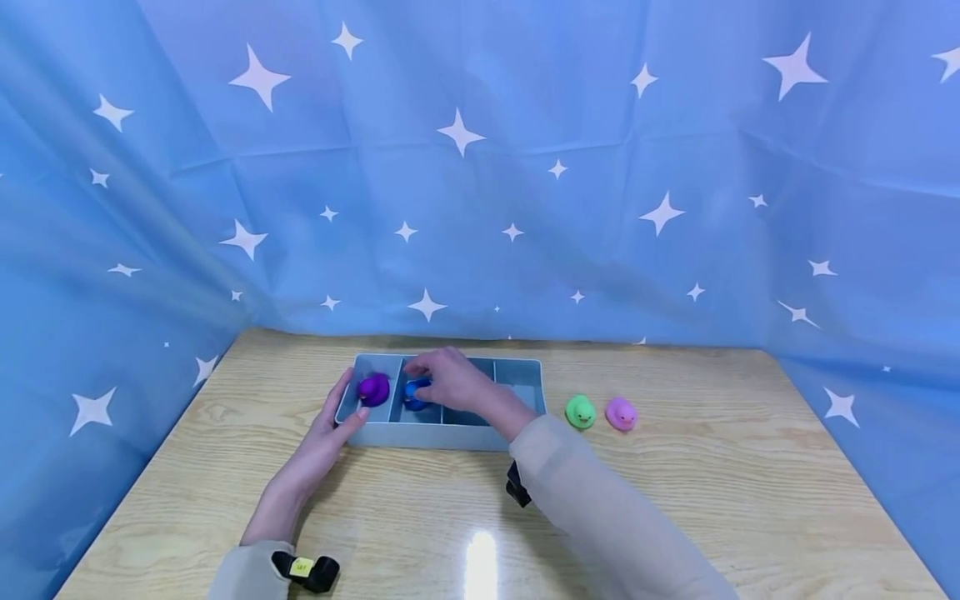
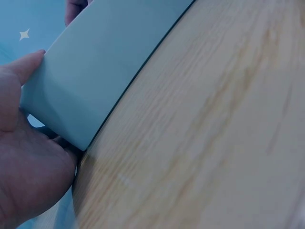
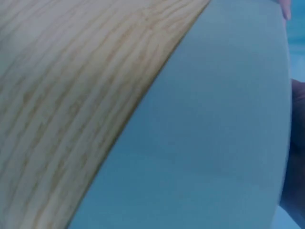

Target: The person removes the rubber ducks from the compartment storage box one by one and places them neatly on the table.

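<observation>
A light blue divided box (image 1: 427,436) stands near the back of the table. My left hand (image 1: 324,437) holds its left end, thumb over the front rim and fingers along the end wall; the left wrist view shows that thumb (image 2: 31,64) at the top edge. In the leftmost compartment sits a purple toy duck (image 1: 373,389). My right hand (image 1: 453,383) reaches down into the second compartment from the left, thumb and fingers pinching a blue toy duck (image 1: 413,396). Its fingers partly cover that duck. Only a dark part of the right hand (image 3: 298,143) shows beyond the box in the right wrist view.
To the right of the box, a green toy duck (image 1: 581,412) and a pink toy duck (image 1: 621,414) sit side by side on the wooden table (image 1: 750,467). A blue curtain with white stars (image 1: 525,192) hangs behind and along the sides.
</observation>
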Demonstrator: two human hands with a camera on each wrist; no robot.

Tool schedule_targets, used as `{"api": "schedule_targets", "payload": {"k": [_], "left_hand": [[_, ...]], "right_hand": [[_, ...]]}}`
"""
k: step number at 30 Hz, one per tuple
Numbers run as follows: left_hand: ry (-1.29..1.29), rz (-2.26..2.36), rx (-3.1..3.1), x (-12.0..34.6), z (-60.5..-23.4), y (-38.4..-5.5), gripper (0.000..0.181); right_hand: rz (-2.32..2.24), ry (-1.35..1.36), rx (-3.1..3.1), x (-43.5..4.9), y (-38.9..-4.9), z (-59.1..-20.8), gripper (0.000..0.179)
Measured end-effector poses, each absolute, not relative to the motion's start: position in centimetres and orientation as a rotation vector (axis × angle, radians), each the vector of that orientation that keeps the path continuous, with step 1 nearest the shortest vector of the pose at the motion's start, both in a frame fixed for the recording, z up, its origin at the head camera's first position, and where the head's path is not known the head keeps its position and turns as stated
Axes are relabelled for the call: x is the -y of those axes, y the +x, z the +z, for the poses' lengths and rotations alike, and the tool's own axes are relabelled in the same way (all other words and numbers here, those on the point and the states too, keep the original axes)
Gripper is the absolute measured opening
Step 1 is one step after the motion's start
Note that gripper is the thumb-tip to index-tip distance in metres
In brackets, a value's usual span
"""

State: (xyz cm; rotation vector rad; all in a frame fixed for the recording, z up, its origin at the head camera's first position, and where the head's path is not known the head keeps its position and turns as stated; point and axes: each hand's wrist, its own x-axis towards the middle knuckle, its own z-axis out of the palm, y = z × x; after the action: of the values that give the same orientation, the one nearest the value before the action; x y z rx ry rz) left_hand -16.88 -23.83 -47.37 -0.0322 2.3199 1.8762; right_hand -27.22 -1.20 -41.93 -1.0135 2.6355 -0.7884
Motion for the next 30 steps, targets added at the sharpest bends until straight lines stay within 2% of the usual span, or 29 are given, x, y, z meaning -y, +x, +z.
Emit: {"api": "schedule_targets", "payload": {"k": [8,30], "left_hand": [[-0.042,1.878,-2.314,23.78,-47.25,-16.90,0.073],[-0.052,1.886,-2.313,23.61,-47.26,-16.82,0.073]], "right_hand": [[-0.646,-1.134,-2.713,1.54,-27.14,-42.26,0.032],[-0.499,-1.209,-2.691,1.72,-27.59,-42.52,0.035]]}}
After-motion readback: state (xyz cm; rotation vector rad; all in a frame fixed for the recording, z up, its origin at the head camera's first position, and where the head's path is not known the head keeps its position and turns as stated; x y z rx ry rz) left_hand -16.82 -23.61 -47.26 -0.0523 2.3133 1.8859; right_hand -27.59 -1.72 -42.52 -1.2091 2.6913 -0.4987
